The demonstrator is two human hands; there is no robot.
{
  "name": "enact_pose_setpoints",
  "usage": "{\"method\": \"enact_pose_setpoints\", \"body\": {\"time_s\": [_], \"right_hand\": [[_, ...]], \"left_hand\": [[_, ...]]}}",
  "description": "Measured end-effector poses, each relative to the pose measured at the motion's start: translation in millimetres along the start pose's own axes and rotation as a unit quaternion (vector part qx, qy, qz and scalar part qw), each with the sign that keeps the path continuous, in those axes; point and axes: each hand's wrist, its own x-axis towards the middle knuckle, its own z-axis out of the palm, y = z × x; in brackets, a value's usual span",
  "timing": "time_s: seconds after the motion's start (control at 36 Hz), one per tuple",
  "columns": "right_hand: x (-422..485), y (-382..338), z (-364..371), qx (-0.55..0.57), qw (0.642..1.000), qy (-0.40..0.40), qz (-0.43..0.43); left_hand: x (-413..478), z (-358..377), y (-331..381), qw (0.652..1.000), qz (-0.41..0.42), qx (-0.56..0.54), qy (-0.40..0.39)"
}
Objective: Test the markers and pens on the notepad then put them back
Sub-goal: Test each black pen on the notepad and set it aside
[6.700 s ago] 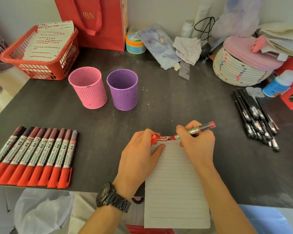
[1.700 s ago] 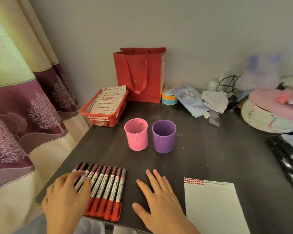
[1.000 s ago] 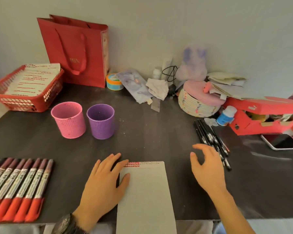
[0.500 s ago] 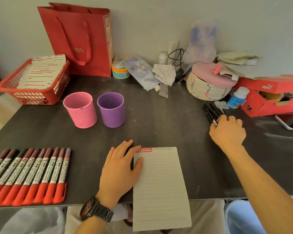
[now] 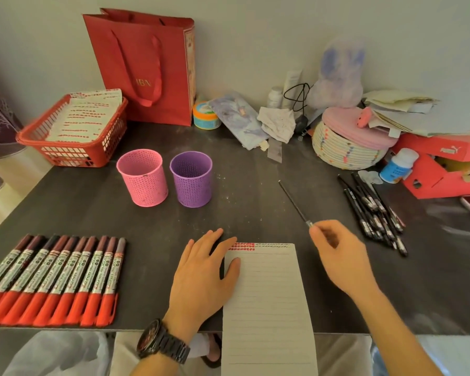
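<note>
A lined notepad [image 5: 266, 302] lies at the table's front edge, with red test marks along its top. My left hand [image 5: 204, 270] rests flat on its left edge, fingers spread. My right hand [image 5: 339, 256] holds a thin black pen [image 5: 293, 203] by one end, just right of the pad's top; the pen points away towards the back left. A row of several red markers [image 5: 55, 280] lies at the front left. A pile of black pens [image 5: 372, 210] lies on the right.
A pink cup [image 5: 143, 177] and a purple cup [image 5: 192, 179] stand behind the pad. A red basket [image 5: 73, 131] with paper and a red bag [image 5: 144, 66] sit at the back left. A woven basket [image 5: 347, 147], a blue bottle [image 5: 398, 165] and a red box [image 5: 445, 164] crowd the back right.
My right hand reached into the pile of black pens, took one and carried it back left towards the notepad. My left hand has stayed on the pad's edge.
</note>
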Motion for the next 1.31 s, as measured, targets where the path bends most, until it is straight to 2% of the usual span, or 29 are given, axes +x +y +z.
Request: {"method": "enact_pose_setpoints", "body": {"time_s": [0.08, 0.19, 0.28, 0.39, 0.53, 0.64, 0.78, 0.83, 0.94, 1.06, 1.19, 1.31], "right_hand": [[-43, -21, 19, 0.095, 0.994, -0.047, -0.026], [-81, -40, 42, 0.138, 0.987, -0.072, -0.040], [-95, -46, 54, 0.134, 0.984, -0.103, -0.050], [-97, -46, 54, 0.135, 0.982, -0.120, -0.056], [-91, -45, 43, 0.226, 0.972, -0.057, 0.010], [-91, -52, 38, 0.321, 0.941, -0.104, 0.022], [-95, -57, 35, 0.347, 0.936, -0.056, 0.024], [-97, -59, 36, 0.354, 0.933, -0.056, 0.032], [-98, -61, 40, 0.356, 0.927, -0.110, 0.051], [-98, -58, 43, 0.343, 0.930, -0.123, 0.044], [-95, -58, 42, 0.352, 0.928, -0.117, 0.034], [-87, -61, 37, 0.359, 0.926, -0.120, 0.003]], "left_hand": [[-2, -6, 3, 0.997, 0.004, -0.060, 0.041], [-14, -13, 11, 0.986, 0.047, -0.134, 0.081], [-26, -17, 26, 0.971, 0.005, -0.219, 0.092], [-35, -20, 37, 0.941, -0.041, -0.331, 0.055], [-37, -25, 36, 0.965, 0.037, -0.258, 0.041], [-42, -21, 38, 0.971, 0.084, -0.212, -0.072], [-42, -23, 36, 0.968, 0.000, -0.237, -0.083], [-43, -22, 38, 0.977, 0.013, -0.198, -0.071], [-45, -21, 42, 0.994, 0.058, -0.090, -0.036], [-48, -22, 43, 0.990, 0.041, -0.124, -0.062], [-52, -19, 53, 0.983, -0.058, -0.158, -0.077], [-49, -23, 50, 0.985, -0.050, -0.150, -0.067]]}}
